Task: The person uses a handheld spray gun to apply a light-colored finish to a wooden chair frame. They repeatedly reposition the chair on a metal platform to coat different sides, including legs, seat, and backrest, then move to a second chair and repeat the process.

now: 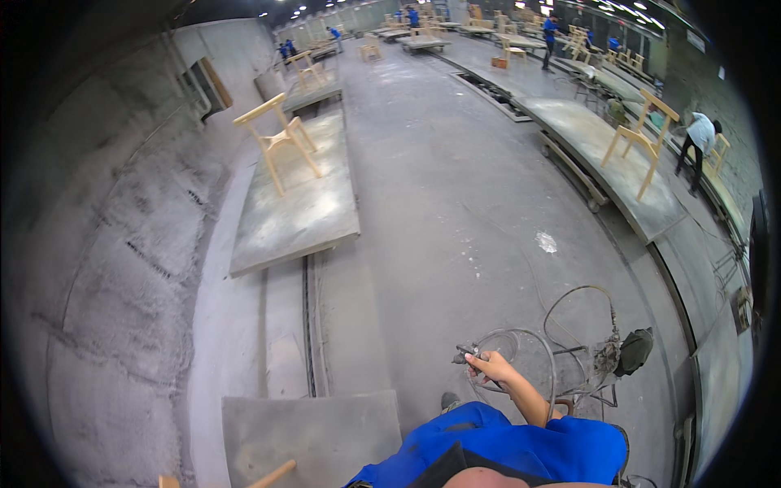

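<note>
Blue work clothing [521, 447] fills the bottom edge, the person's own shoulder and chest right under the camera. From it one bare forearm reaches up and left, and the hand [490, 366] at its end is curled around a small dark spray gun [468, 355], fingers wrapped on the grip, nozzle pointing left. Which of the two hands this is, the fisheye view does not make plain; it comes in on the right side of the body, so it reads as the right one. The other hand is out of sight.

A thin grey hose [543, 358] loops on the concrete floor [455, 187] just beyond the gun, curling toward a metal stand [606, 358] with a dark green cup [636, 350] hanging on its right. All of this sits low and right of centre, close to the person's feet.

Lower left, a flat grey platform [309, 431] lies just beside the body, with the tip of a pale wooden leg [272, 474] poking in at the bottom edge. Further up on the left, a long grey worktop [301, 211] carries an unfinished wooden chair frame [281, 138]. Across the aisle to the right, another worktop [610, 163] holds a second chair frame [643, 138], and a person in a white top [698, 134] bends over just beyond it. Far down the hall, workers in blue [551, 31] stand among more chair frames.
</note>
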Demonstrator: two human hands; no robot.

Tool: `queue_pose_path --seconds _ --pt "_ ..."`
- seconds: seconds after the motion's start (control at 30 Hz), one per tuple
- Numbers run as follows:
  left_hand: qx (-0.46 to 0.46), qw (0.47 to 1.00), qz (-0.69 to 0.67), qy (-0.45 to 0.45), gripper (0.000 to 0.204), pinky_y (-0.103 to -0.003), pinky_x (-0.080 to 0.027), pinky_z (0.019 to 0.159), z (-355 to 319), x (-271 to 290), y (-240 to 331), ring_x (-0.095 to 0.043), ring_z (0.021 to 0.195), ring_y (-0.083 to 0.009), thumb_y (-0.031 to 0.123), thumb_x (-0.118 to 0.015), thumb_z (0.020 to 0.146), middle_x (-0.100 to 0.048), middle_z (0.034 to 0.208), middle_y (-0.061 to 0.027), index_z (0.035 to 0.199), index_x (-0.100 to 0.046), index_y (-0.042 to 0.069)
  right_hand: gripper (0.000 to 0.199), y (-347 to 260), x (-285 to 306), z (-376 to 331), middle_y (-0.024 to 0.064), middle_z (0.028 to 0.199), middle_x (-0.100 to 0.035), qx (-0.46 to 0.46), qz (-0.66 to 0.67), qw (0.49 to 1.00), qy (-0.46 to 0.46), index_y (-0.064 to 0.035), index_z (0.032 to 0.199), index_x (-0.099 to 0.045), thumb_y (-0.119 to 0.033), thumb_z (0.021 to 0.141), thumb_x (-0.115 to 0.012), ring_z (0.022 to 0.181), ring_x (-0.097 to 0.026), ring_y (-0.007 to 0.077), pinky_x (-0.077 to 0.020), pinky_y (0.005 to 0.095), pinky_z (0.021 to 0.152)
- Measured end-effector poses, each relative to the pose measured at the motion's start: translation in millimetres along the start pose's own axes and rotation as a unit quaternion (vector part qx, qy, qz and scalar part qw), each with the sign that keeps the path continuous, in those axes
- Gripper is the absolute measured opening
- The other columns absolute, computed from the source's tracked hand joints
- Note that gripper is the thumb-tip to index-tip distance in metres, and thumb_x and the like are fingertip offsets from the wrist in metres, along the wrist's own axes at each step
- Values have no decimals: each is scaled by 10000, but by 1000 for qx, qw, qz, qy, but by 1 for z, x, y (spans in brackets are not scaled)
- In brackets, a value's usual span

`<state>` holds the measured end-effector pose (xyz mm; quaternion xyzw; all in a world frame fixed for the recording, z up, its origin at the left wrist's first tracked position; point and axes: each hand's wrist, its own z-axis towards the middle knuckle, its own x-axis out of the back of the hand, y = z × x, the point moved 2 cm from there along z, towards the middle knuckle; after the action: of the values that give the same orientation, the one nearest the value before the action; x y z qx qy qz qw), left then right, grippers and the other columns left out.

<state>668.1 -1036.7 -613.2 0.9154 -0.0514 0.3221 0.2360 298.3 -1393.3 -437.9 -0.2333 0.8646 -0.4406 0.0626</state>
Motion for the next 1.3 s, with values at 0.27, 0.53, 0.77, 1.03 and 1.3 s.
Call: queue_pose_path --seconds 0.27,0.53,0.77,1.03,1.3 --pt "-30 998 54 -33 317 -402 -513 755 102 8 133 -635 845 -267 302 -577 973 -650 860 -123 995 -699 9 397 -81 57 67 -1 795 -659 98 -1 994 58 -50 937 -669 -445 979 -659 688 -614 82 -495 251 507" --pt "-82 987 123 -58 316 -423 -519 805 256 55 277 -651 909 -304 288 -581 960 -676 927 -150 1013 -711 5 531 -161 24 198 84 803 -700 58 -23 997 36 4 1041 -699 -517 939 -684 630 -655 130 -502 278 456" --pt "-101 983 142 -65 317 -442 -524 849 395 125 408 -665 966 -337 276 -585 950 -700 986 -174 1029 -722 1 509 -271 32 316 58 704 -688 65 -12 993 103 -8 903 -708 -515 930 -696 572 -649 122 -489 276 419" --pt "-139 971 193 -29 321 -464 -530 900 542 210 492 -681 1030 -374 262 -589 937 -727 1054 -202 1047 -735 -3 431 -377 59 453 54 700 -687 136 -44 967 210 -7 893 -698 -435 942 -713 559 -612 92 -459 262 450" --pt "-85 985 -143 50 442 -444 -502 965 687 207 612 -651 1132 -420 349 -640 933 -700 1173 -250 1207 -664 2 347 -459 132 643 42 707 -675 123 40 961 245 -2 931 -698 -347 961 -710 597 -638 101 -437 249 427"
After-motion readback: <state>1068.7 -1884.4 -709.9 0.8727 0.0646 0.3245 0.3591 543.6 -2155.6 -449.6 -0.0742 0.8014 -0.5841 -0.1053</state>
